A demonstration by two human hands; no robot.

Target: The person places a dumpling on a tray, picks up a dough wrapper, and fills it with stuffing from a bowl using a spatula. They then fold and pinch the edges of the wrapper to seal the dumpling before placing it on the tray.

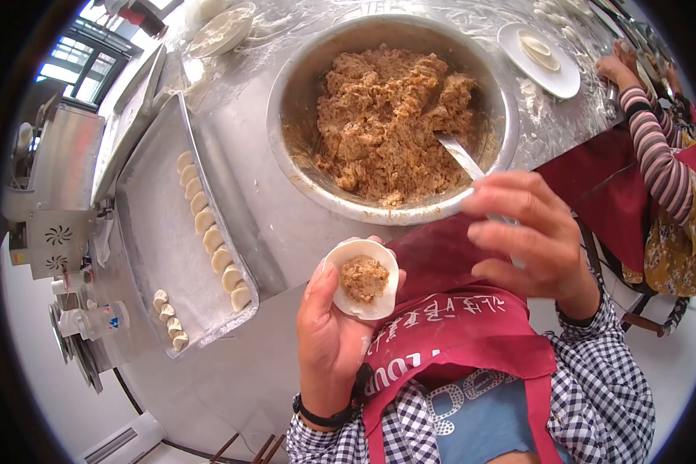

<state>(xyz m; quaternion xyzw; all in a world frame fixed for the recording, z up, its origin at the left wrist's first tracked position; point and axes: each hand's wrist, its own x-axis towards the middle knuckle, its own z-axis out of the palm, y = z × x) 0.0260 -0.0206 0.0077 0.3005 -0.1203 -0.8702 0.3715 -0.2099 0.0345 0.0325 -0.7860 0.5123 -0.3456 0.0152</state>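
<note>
My left hand (325, 332) is closed around the edge of a round dumpling wrapper (375, 308), cupping it from below. A lump of brown filling (363, 278) sits in the middle of the wrapper, which is unfolded. Above and to the right, my right hand (530, 240) has its fingers apart and nothing in them. It is close to the flat metal handle (462, 157) of a utensil stuck in the minced filling (387, 116); the utensil's other end is buried. A large metal bowl (277, 116) holds this filling.
On the left, a metal tray (158, 216) carries a row of folded dumplings (213, 240) and several smaller ones (172, 321). A white plate (561, 81) with wrappers (539, 50) lies at upper right. Beside it are a co-worker's hands (619, 68) and striped sleeve (657, 151). Flour dusts the table.
</note>
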